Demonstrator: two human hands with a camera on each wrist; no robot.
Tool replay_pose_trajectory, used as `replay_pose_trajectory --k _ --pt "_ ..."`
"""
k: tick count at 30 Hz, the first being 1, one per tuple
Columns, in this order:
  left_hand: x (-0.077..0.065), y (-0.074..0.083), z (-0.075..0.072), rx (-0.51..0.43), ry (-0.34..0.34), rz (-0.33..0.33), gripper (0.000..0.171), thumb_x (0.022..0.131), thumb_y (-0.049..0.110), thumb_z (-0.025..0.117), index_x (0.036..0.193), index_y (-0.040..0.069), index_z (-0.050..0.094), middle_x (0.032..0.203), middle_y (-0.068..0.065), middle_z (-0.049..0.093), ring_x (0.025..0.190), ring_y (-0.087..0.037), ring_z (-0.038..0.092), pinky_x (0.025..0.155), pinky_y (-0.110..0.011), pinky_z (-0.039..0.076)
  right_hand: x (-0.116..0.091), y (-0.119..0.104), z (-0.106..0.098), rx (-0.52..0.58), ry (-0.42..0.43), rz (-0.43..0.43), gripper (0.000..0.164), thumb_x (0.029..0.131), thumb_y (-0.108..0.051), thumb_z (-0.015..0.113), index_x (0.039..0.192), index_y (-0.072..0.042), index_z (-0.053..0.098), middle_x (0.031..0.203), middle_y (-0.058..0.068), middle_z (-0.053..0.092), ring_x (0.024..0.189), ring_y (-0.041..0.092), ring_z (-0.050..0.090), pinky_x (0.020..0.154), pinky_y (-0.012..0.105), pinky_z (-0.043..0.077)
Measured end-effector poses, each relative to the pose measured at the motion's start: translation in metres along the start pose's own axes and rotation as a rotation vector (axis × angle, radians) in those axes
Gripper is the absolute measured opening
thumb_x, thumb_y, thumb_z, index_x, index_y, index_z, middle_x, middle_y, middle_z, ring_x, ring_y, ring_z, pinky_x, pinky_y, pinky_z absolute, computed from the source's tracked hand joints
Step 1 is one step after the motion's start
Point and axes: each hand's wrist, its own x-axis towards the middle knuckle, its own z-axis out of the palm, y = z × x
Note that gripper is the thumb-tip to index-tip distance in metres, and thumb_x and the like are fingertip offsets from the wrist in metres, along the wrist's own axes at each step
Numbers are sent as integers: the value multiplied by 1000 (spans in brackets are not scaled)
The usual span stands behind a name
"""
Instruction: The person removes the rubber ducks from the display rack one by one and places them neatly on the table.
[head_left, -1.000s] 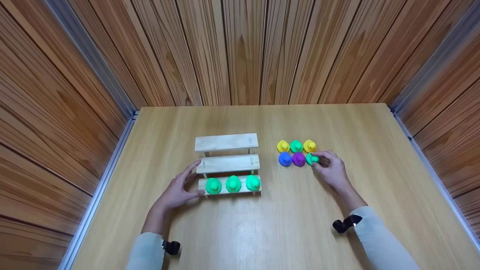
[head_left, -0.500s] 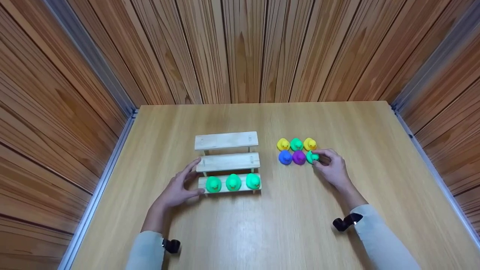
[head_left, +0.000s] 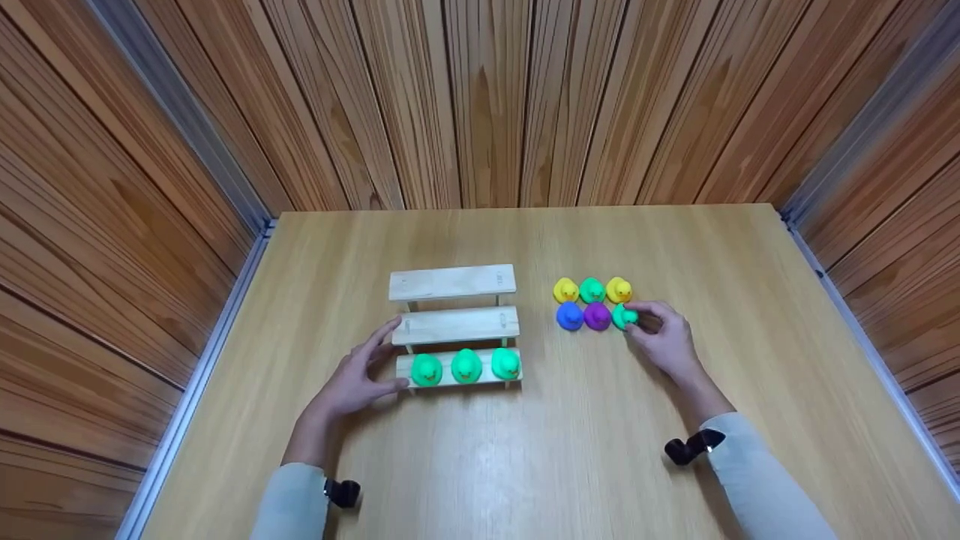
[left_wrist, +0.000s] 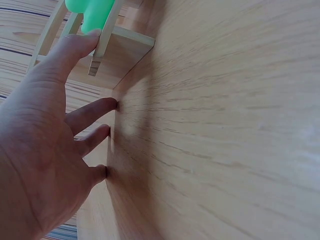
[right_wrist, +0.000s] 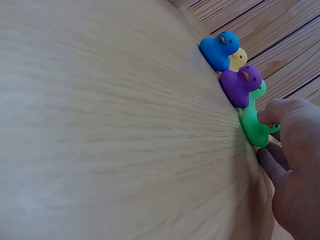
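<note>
In the head view my left hand [head_left: 352, 382] is spread at the left end of a pale wooden three-step stand [head_left: 456, 327]. Its thumb rests on the end of the lowest step, as the left wrist view also shows, while other fingertips touch the tabletop. On that lowest step sits a row of three green rubber ducks [head_left: 466, 366]. Over to the right, my right hand [head_left: 664, 337] pinches another green rubber duck [right_wrist: 254, 127] between thumb and fingers, partly covering it. Right beside this duck is a purple duck [right_wrist: 239, 86], then a blue duck [right_wrist: 218, 51].
Behind the purple and blue ducks stand two yellow ducks [head_left: 566, 290] with a green duck [head_left: 592, 290] between them. Wood-plank walls [head_left: 487, 105] enclose the light wooden table [head_left: 555, 457] at the back and sides.
</note>
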Motion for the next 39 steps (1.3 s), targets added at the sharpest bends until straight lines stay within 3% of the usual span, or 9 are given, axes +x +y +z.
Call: replay_pose_trajectory --k 8,18,25,29,35,39 --pt "0 -1 -1 -6 -14 24 99 100 30 88 176 49 27 188 -11 30 170 -48 39 137 -79 24 2 0 0 -40 -7 16 34 100 11 76 134 9 74 135 30 67 137 45 71 105 7 54" --pt "0 -1 0 -2 -15 31 100 100 29 88 176 51 26 189 -8 30 171 -46 39 137 -78 24 4 -1 -2 -15 -43 43 37 101 11 75 137 9 72 138 30 64 142 47 66 107 7 53" --pt "1 -1 -1 -12 -18 48 101 99 26 89 177 47 27 188 -11 32 170 -46 41 138 -78 22 5 -13 -8 -34 -52 34 37 101 7 78 137 6 73 138 29 65 148 49 64 120 41 56" --pt "2 -2 -1 -12 -19 45 103 99 27 89 178 45 26 186 -13 35 169 -47 42 139 -77 22 6 -20 -11 -45 -53 26 38 100 5 80 137 5 74 138 27 66 144 48 65 122 52 54" --pt "1 -3 -1 -11 -15 48 100 100 28 88 177 46 27 188 -11 32 169 -47 42 138 -79 20 7 -31 -12 -62 -77 -2 37 101 4 80 137 6 73 139 28 66 142 47 64 124 57 52" --pt "1 -3 -2 -4 -13 52 99 101 28 87 177 46 27 188 -11 31 169 -47 41 137 -81 20 5 -37 -9 -76 -89 -27 35 101 2 81 136 4 75 139 25 68 139 39 65 125 59 52"
